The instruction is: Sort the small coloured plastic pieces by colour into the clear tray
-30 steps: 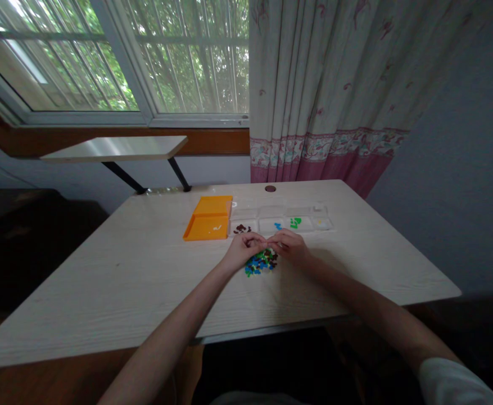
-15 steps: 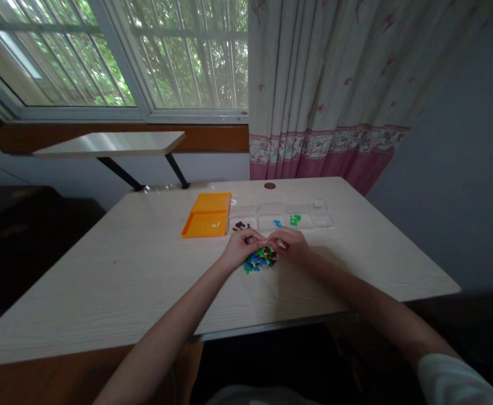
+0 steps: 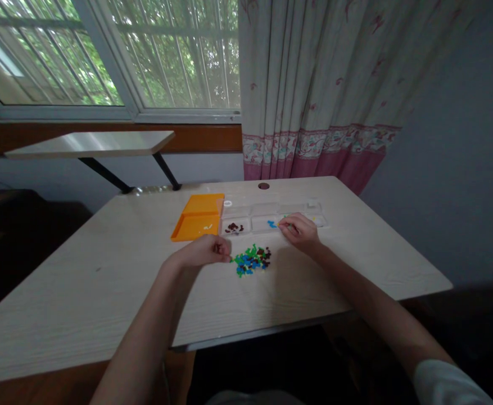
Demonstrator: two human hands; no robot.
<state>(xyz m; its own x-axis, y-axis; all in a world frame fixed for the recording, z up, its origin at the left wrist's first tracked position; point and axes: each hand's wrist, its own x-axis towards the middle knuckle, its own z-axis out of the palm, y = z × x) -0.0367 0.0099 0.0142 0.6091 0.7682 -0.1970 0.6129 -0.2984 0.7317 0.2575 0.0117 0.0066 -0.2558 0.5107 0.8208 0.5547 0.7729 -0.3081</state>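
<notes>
A mixed pile of tiny green, blue, brown and yellow plastic pieces [image 3: 252, 260] lies on the table. At its left edge is my left hand [image 3: 209, 249], with fingers closed together at the tips; whatever is in them is too small to make out. Over the front of the clear boxes, my right hand [image 3: 300, 230] pinches a small yellow piece [image 3: 279, 224]. Just left of those fingertips are blue pieces [image 3: 271, 224] in a clear box [image 3: 258, 225]. Another clear box to the left holds brown pieces [image 3: 234, 228]. Green pieces are mostly hidden behind my right hand.
An open orange box [image 3: 184, 228] with a few whitish pieces [image 3: 206, 228] stands left of the clear boxes. Their clear lids [image 3: 265, 208] lie open behind. A raised shelf [image 3: 94, 143] overhangs the table's [image 3: 136, 292] back left; a curtain [image 3: 305, 112] hangs behind.
My hands have parted from their meeting point above the pile. The left moved left and down to the pile's edge; the right moved toward the clear boxes with the yellow piece.
</notes>
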